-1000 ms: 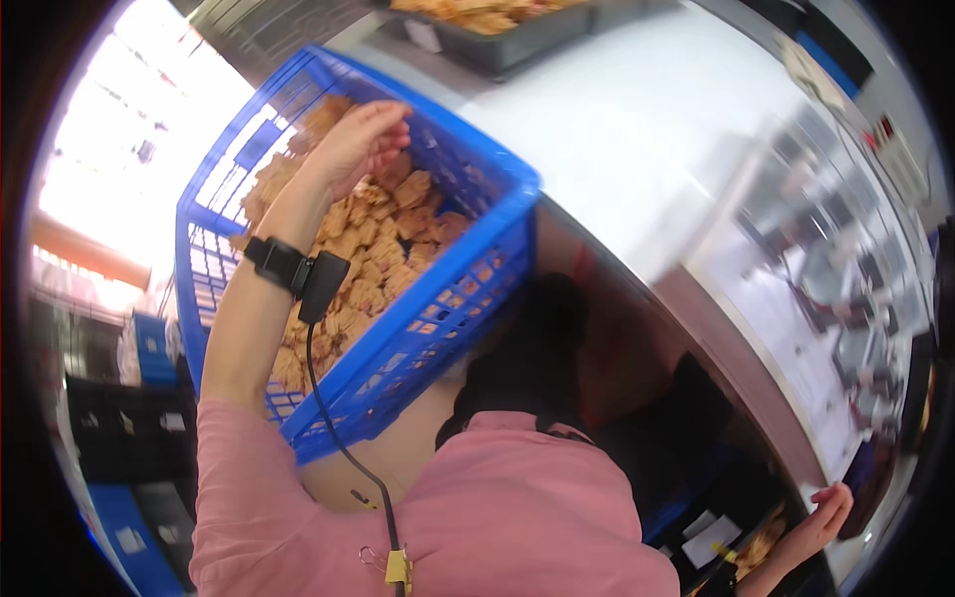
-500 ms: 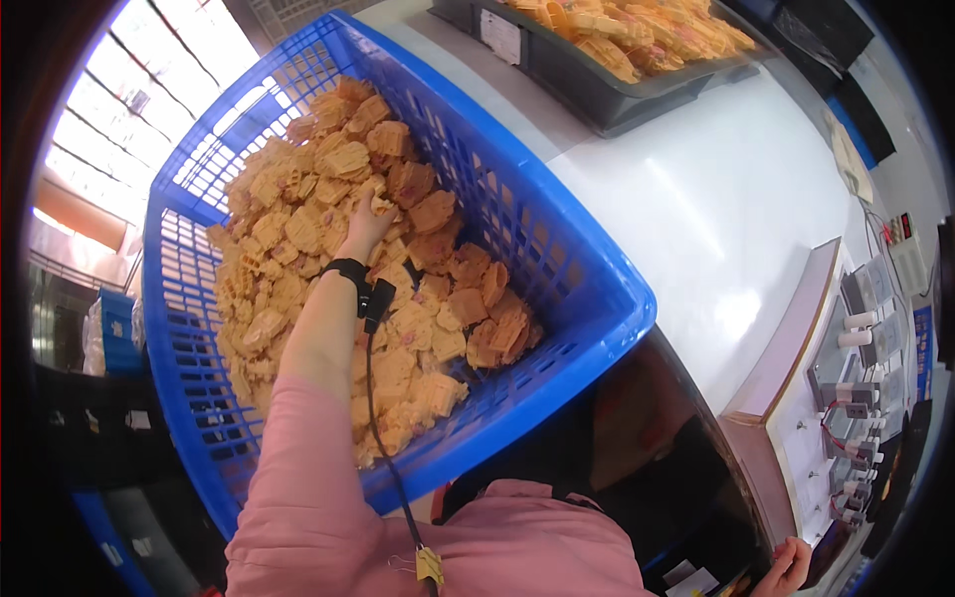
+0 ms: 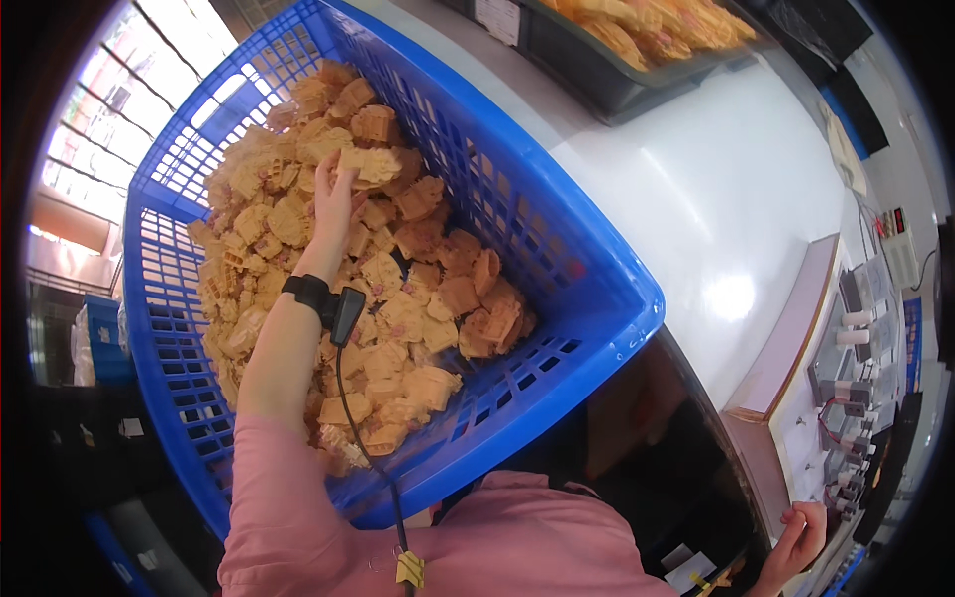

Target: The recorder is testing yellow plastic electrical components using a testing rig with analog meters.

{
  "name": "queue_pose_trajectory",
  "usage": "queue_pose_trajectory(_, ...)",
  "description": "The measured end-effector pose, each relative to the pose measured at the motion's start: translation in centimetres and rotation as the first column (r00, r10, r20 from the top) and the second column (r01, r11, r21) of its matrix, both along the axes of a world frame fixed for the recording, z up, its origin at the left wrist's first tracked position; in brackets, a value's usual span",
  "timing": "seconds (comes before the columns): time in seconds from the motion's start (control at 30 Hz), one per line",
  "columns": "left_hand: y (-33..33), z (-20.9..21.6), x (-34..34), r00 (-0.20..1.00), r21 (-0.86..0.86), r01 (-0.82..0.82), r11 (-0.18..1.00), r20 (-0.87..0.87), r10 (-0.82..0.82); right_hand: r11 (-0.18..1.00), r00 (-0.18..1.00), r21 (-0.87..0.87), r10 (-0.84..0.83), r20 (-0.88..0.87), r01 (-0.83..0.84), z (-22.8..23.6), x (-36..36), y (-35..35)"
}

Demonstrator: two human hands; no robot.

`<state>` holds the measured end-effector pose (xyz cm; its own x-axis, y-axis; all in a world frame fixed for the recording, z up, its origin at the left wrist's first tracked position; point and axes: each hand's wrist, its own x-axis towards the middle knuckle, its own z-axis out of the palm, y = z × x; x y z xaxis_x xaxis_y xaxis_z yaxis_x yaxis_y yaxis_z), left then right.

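Note:
A large blue plastic basket (image 3: 587,239) stands before me, heaped with tan, ridged moulded plastic parts (image 3: 288,221). Browner parts of a similar shape (image 3: 494,323) lie along its right side. My left hand (image 3: 334,199) is over the far part of the heap, with thumb and fingers closed on a tan moulded part (image 3: 372,167). That wrist wears a black strap with a small black device (image 3: 345,316) and a cable. At the lower right, by the edge of the bench, my right hand (image 3: 799,537) has its fingers curled in, and nothing shows in them.
To the right is a white tabletop (image 3: 696,199). On its far side sits a dark grey tray (image 3: 597,85) holding more orange-tan parts. A white-panelled fixture with grey cylinders (image 3: 796,398) stands at the right. A bright barred window (image 3: 129,90) is at the far left.
My left hand has drawn up and a little left out of the heap, now with a tan moulded part in its grip. My right hand has risen slightly.

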<state>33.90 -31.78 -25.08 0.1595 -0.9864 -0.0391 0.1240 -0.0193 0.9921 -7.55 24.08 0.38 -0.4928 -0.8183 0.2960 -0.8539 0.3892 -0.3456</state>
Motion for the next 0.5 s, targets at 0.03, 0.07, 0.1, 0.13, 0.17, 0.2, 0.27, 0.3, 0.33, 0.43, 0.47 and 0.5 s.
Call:
queue_pose_trajectory(0.03,0.2,2.4,-0.3,1.000,-0.002,-0.023,1.000,-0.002,0.023,0.999,1.000,-0.047,0.022,0.009,-0.022,-0.4,-0.3,-0.5)
queue_pose_trajectory(0.07,0.5,4.7,-0.6,0.987,-0.004,0.059,0.998,-0.149,-0.059,0.994,0.999,-0.096,0.044,0.019,-0.042,-0.8,-0.5,-1.0)
queue_pose_trajectory(0.1,0.9,7.1,-1.0,0.946,-0.022,0.144,0.989,-0.290,-0.144,0.992,0.998,-0.114,0.053,0.016,-0.051,-0.8,-0.6,-1.4)
queue_pose_trajectory(0.13,1.6,9.3,-1.6,0.947,-0.041,0.137,0.990,-0.289,-0.143,0.990,0.996,-0.121,0.081,0.031,-0.076,-0.9,-0.6,-1.8)
queue_pose_trajectory(0.17,2.5,11.3,-2.4,0.908,-0.043,0.179,0.983,-0.377,-0.181,0.987,0.993,-0.129,0.105,0.046,-0.098,-1.0,-0.6,-2.2)
queue_pose_trajectory(0.2,3.6,13.2,-3.4,0.859,-0.048,0.225,0.973,-0.461,-0.221,0.984,0.994,-0.148,0.104,0.044,-0.097,-1.0,-0.5,-2.6)
queue_pose_trajectory(0.27,5.8,16.9,-5.5,0.827,-0.104,0.297,0.949,-0.470,-0.310,0.959,0.971,-0.157,0.237,-0.017,-0.236,-0.8,-0.4,-3.3)
queue_pose_trajectory(0.3,7.0,18.5,-6.6,0.745,-0.168,0.422,0.891,-0.496,-0.446,0.959,0.974,-0.172,0.225,-0.027,-0.226,-0.8,-0.1,-3.4)
queue_pose_trajectory(0.33,8.1,19.9,-7.8,0.609,-0.283,0.558,0.780,-0.498,-0.617,0.955,0.975,-0.195,0.222,-0.023,-0.222,-0.9,0.1,-3.5)
queue_pose_trajectory(0.43,11.1,23.1,-11.1,0.500,-0.222,0.659,0.718,-0.585,-0.639,0.938,0.966,-0.234,0.257,-0.028,-0.256,-0.5,0.4,-3.6)
queue_pose_trajectory(0.47,12.0,23.9,-12.1,0.409,-0.187,0.734,0.653,-0.646,-0.645,0.919,0.951,-0.248,0.309,-0.030,-0.306,-0.3,0.3,-3.5)
queue_pose_trajectory(0.5,12.9,24.5,-13.3,0.443,-0.131,0.758,0.639,-0.616,-0.652,0.920,0.965,-0.295,0.261,-0.026,-0.257,-0.4,0.6,-3.5)
